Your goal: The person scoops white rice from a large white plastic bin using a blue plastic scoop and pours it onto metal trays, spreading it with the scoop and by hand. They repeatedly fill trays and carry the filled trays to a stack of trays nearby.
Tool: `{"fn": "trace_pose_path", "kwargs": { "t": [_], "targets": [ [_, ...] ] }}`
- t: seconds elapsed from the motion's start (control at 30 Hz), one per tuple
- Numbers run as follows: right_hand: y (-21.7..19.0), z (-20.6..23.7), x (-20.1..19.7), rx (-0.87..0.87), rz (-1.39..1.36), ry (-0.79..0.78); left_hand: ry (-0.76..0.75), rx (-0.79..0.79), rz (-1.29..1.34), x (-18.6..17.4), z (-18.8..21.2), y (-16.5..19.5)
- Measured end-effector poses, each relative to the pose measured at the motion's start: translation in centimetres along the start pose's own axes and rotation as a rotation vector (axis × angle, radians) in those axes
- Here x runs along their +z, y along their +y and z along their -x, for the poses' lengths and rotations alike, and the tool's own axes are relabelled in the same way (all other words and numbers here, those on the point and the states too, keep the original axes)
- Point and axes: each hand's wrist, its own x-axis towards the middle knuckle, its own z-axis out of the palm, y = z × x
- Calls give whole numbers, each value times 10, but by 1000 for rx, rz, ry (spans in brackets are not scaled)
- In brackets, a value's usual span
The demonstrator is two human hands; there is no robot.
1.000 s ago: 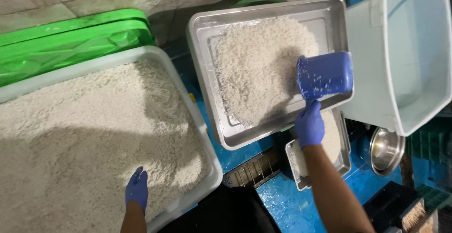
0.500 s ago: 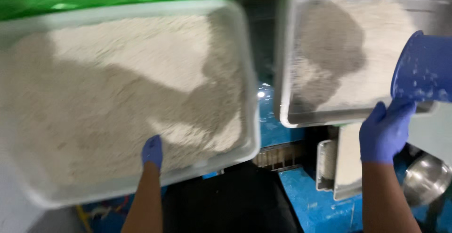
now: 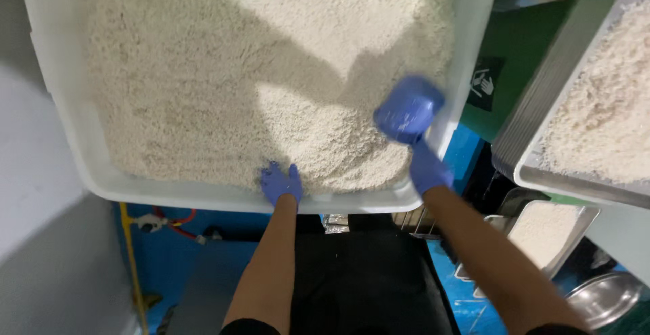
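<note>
The left hand [image 3: 281, 183], in a blue glove, lies flat with fingers spread on the near edge of the white plastic tub [image 3: 64, 115], steadying it. The right hand [image 3: 428, 171] is closed around the handle of a blue plastic scoop [image 3: 408, 110], which hovers over the coarse, off-white grain [image 3: 223, 71] filling the tub. A metal tray [image 3: 542, 125] of the same grain sits at right.

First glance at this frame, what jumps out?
A big white tub heaped with pale grain fills the upper left. Two blue-gloved hands work its near edge: the left hand rests on the grain, the right hand grips a blue scoop. A metal tray of the same grain sits far right.
</note>
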Motion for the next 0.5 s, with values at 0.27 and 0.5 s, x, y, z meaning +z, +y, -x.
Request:
{"fn": "trace_pose_path", "kwargs": {
  "t": [0.27,0.5],
  "targets": [
    [-59,19,65,-460,-348,-71,-92,-199,1002,42,10,60],
    [-12,27,1,-147,-852,-781,-586,-466,1749,16,18,58]
  ]
}}
